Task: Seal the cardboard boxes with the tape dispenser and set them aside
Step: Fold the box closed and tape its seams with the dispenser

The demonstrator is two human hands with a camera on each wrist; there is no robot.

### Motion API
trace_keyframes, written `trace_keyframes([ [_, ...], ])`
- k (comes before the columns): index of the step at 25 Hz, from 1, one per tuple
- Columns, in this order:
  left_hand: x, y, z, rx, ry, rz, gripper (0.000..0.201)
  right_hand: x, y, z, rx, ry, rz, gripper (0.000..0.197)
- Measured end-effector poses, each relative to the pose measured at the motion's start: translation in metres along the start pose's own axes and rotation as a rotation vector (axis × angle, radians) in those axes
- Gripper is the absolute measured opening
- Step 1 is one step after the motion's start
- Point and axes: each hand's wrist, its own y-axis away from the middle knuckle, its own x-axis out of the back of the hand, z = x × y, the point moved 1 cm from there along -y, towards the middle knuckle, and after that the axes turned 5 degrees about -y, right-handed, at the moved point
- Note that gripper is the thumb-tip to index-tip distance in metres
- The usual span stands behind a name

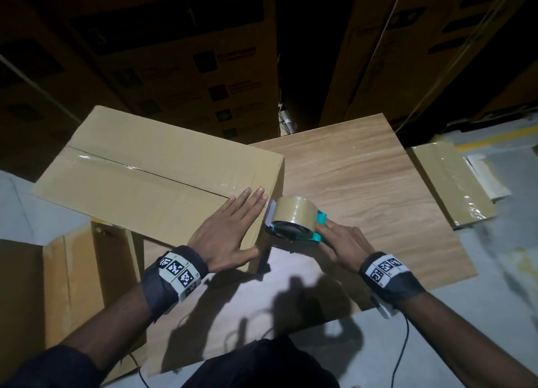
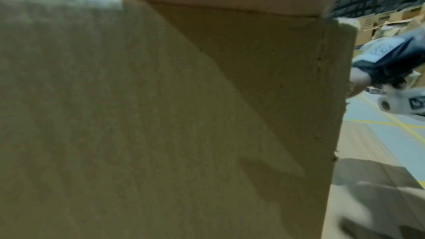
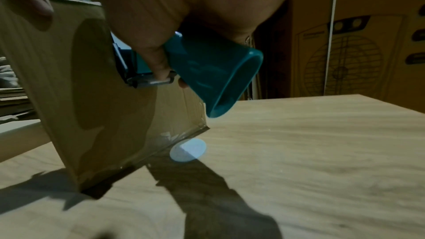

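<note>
Right hand (image 1: pixel 343 243) fingers clasp teal handle of dispenser (image 1: pixel 292 220), held just off box's near-right edge, above tabletop (image 1: pixel 364 178). Left hand (image 1: pixel 230 230) just left of it, fingers straight, pressing flat on box (image 1: pixel 139 166) top beside seam end. Beyond left fingers: clear tape already runs along whole seam. Likely finishing: tape end to cut, box then to set aside. Far right of dispenser: flat taped carton (image 1: pixel 448 184) on floor. Beyond: dim stacked cartons.

Warehouse, tall stacked printed cartons (image 1: pixel 174 53), grey concrete floor (image 1: pixel 495 315) with yellow lines (image 2: pixel 379 124)
</note>
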Motion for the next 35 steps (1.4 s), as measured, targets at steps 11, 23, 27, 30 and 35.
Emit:
trace_keyframes([
  [11,0.004,0.003,0.005,-0.110,0.030,-0.021,0.105,-0.043,0.036,-0.024,-0.283,-0.063,-0.325,0.044],
  [23,-0.007,0.081,-0.013,-0.220,-0.065,-0.035,0.092,-0.102,0.089,-0.007,-1.073,-1.431,0.504,0.022],
  [27,-0.012,0.125,-0.041,-0.081,-0.132,-0.066,0.096,-0.117,0.061,-0.013,-1.137,-1.471,0.620,0.019],
  [30,-0.032,0.151,-0.049,0.053,-0.197,0.091,0.101,-0.118,0.047,-0.022,-1.156,-1.523,0.691,0.018],
  [35,-0.059,0.166,-0.041,0.476,0.072,0.363,0.099,-0.092,0.058,-0.068,-1.134,-1.759,0.661,0.016],
])
